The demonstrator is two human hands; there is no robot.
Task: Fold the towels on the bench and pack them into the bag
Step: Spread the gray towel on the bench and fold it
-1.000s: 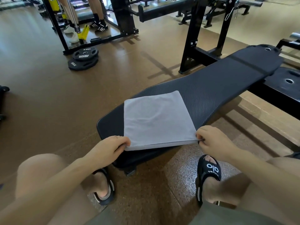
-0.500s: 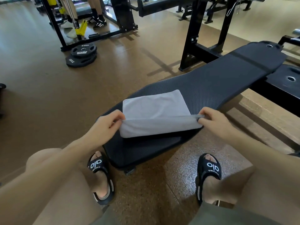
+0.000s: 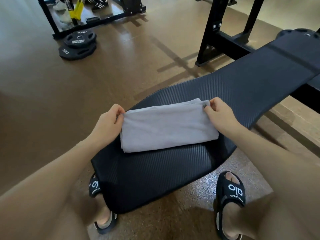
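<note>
Fingers of both hands pinch the far corners of the folded towel on the tabletop; packing remains, no bag visible.

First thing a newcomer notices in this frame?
The grey towel, folded into a strip across the near end of the black bench, with the left hand and right hand pinching its far corners. Next, the stacked weight plates on the floor, far left.
</note>
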